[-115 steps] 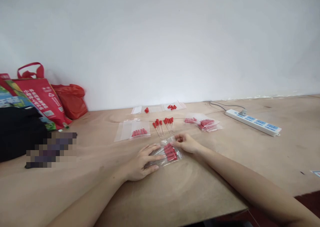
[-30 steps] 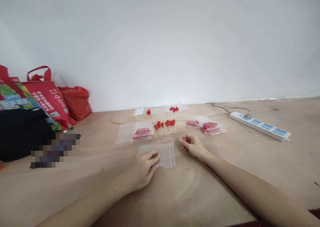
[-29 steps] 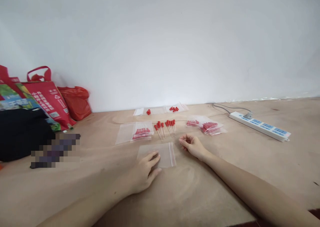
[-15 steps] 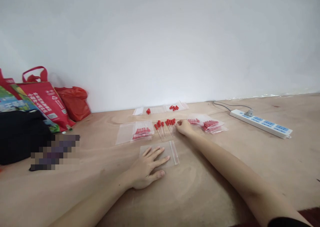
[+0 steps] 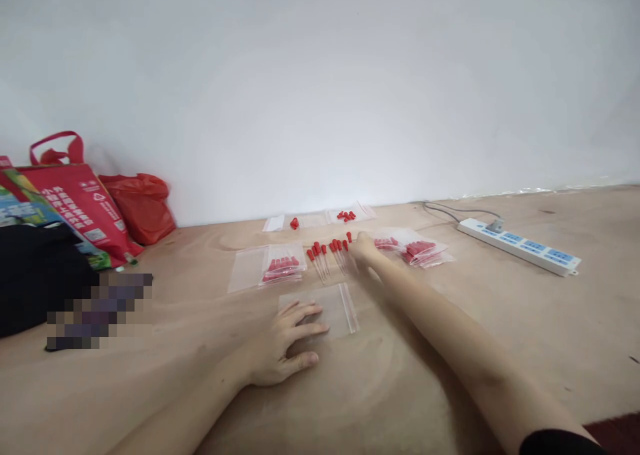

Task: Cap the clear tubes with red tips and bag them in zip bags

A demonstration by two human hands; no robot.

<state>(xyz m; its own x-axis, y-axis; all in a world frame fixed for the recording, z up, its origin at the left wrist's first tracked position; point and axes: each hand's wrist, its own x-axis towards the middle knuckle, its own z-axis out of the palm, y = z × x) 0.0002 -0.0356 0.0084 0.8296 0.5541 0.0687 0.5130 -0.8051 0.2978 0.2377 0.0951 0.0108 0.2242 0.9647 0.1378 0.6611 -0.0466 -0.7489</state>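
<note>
My left hand (image 5: 287, 341) lies with fingers spread, its fingertips on a flat clear zip bag (image 5: 333, 308). Farther forward, my right hand (image 5: 365, 248) is closed in a pinch on a dropper (image 5: 349, 237), whose red bulb shows just left of the fingers. Its tube is blurred and partly hidden. Left of that hand, several red-bulbed droppers (image 5: 339, 251) with thin clear tubes lie side by side. Another small group of droppers (image 5: 319, 255) lies beside them.
Stacked zip bags with red-bulbed droppers lie left (image 5: 283, 268) and right (image 5: 419, 249). At the wall, zip bags hold loose red bulbs (image 5: 346, 215). A power strip (image 5: 520, 247) with a cable is at right; red bags (image 5: 137, 205) and black cloth (image 5: 40, 275) at left.
My right hand has lifted a dropper slightly out of the right-hand row. My left hand has slid a little back and left on the zip bag. The view has shifted slightly.
</note>
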